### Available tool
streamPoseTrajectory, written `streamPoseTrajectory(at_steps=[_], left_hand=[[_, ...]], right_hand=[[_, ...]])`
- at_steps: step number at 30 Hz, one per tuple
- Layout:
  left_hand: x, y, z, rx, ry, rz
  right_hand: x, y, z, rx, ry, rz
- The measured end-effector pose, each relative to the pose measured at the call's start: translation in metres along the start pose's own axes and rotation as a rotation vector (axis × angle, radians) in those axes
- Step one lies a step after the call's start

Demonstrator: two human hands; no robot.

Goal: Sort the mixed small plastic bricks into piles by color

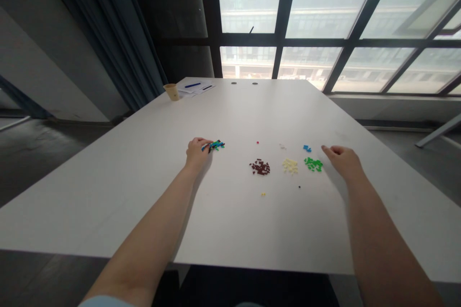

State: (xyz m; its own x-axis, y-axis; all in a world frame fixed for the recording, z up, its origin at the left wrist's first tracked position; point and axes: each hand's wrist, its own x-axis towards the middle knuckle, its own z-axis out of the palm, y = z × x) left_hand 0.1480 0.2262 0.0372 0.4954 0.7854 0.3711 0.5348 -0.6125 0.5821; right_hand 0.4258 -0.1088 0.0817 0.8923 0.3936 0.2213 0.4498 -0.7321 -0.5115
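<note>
My left hand (196,151) is closed at a mixed cluster of small blue, green and dark toy bricks (218,144) on the left of the table's middle. Its thumb and fingers grip the near end of that cluster. Over on the right, my right hand (342,157) is in a pinch just above the table; anything between its fingertips is too small to make out. Closest to it lie a few blue bricks (307,148) and a heap of green bricks (313,164). Further left are pale yellow bricks (290,166) and dark brown bricks (260,167).
On the white table (230,230) are also some white pieces (283,146), a red piece (257,142), yellow pieces (263,194) and a black piece (299,186). A paper cup (172,92), papers (201,89) and a blue pen (192,85) lie at the far left.
</note>
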Motion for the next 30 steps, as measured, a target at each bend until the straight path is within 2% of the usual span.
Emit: streamPoseTrajectory(at_steps=[3, 7, 30], left_hand=[[-0.003, 0.004, 0.009, 0.202, -0.105, 0.083], [-0.004, 0.008, 0.010, 0.304, -0.150, 0.119], [-0.009, 0.013, 0.008, 0.240, -0.204, 0.259]], right_hand=[[0.000, -0.001, 0.001, -0.004, -0.010, -0.012], [-0.001, -0.005, 0.001, -0.004, -0.020, -0.030], [0.000, -0.006, 0.004, -0.008, -0.061, -0.070]])
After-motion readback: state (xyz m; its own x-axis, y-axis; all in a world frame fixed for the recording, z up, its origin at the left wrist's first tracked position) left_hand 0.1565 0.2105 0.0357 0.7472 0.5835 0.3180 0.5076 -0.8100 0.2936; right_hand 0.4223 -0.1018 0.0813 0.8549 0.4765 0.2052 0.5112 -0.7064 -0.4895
